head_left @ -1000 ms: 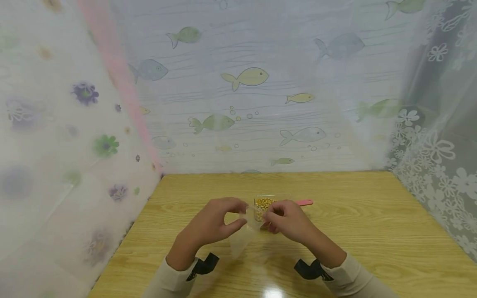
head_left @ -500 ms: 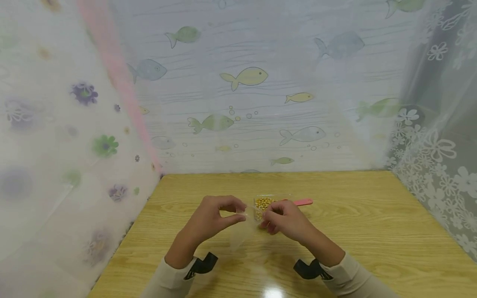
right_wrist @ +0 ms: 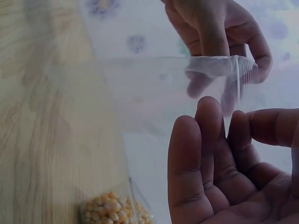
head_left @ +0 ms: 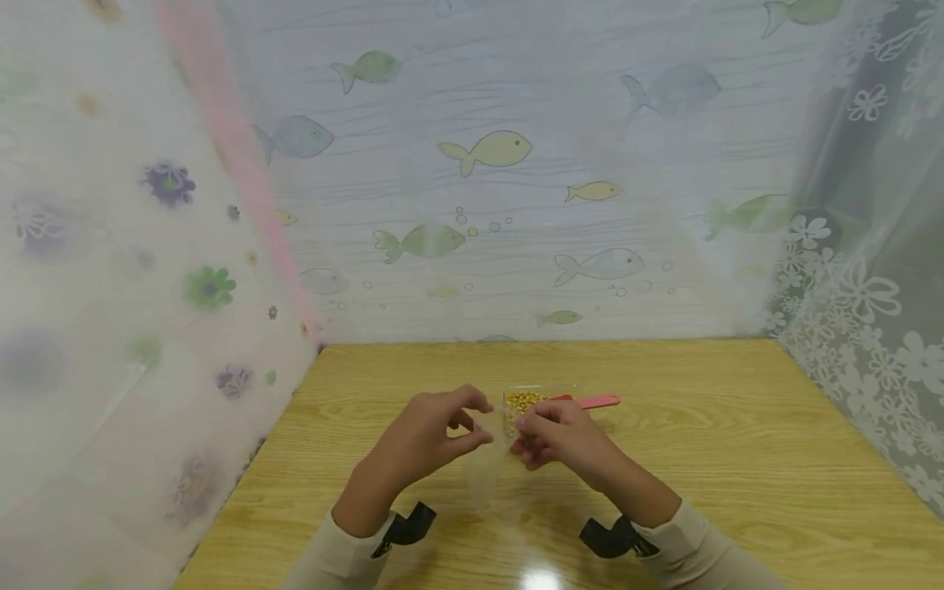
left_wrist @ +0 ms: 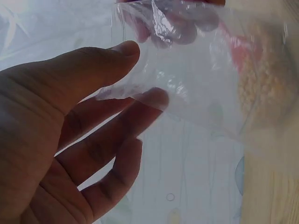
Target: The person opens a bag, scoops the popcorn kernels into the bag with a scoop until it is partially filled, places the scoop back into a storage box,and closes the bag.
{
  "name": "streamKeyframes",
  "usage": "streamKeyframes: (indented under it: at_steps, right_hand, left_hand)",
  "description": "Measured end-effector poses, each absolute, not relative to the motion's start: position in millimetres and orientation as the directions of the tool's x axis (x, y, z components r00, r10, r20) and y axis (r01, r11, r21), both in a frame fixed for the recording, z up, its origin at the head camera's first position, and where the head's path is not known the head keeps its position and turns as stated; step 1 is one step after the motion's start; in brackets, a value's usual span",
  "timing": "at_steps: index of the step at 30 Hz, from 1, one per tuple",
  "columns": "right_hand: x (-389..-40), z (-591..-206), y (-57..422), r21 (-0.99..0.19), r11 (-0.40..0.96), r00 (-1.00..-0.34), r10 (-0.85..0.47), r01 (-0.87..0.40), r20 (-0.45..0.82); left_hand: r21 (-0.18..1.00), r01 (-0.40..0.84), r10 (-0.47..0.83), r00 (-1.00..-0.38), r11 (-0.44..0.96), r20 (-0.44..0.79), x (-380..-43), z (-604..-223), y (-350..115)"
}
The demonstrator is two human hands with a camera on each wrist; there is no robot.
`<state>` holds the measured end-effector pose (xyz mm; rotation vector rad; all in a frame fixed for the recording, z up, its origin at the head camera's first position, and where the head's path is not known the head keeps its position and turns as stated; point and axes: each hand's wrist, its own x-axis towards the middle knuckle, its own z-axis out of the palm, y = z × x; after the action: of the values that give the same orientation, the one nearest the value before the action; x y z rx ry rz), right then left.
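The wood-grained surface [head_left: 701, 426] stands before a curtain [head_left: 472, 197] with printed fish. Above it, the right hand [head_left: 564, 434] has a narrow grip, pinching the edge of a clear plastic bag [head_left: 483, 479]; the left hand [head_left: 424, 434] has thumb and finger apart at the bag. This bag seems light, limp, slippery, so better held by its edge. Beyond are corn kernels [head_left: 525, 400] in a clear box [right_wrist: 140, 209], and a pink utensil [head_left: 601, 401].

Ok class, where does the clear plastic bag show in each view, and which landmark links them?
Head: the bag hangs faintly below centre, between left hand and right hand.
Left wrist: across the upper half, reaching rightward.
Right wrist: around the middle, reaching leftward.
Shared landmark: yellow corn kernels.
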<state>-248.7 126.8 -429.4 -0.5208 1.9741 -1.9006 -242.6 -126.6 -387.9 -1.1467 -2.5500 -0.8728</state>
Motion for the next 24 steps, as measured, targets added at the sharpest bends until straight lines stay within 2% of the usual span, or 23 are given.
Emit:
streamKeyframes:
  at_steps: [3, 10, 17, 24]
  right_hand:
    - [-249, -430, 126, -1.0, 0.024, -0.871, -0.491, -0.014, 0.001]
    - [-251, -431, 127, -1.0, -0.009, -0.868, -0.497, 0.012, -0.006]
    - [-253, -432, 129, -1.0, 0.004, -0.86, -0.51, 0.008, -0.009]
    - [-258, -423, 142, -0.99, 0.136, -0.916, -0.4, -0.035, -0.023]
  left_hand:
    - [0.502, 0.714, 0.579, -0.696, 0.489, 0.426, -245, -390, -126]
    - [0.649, 0.601, 0.466, -0.791, 0.467, 0.397, -249, -394, -127]
    - [0.587, 0.596, 0.456, -0.801, 0.548, 0.388, -247, -394, -126]
    - [0.571, 0.574, 0.478, -0.815, 0.587, 0.328, -246, -394, -127]
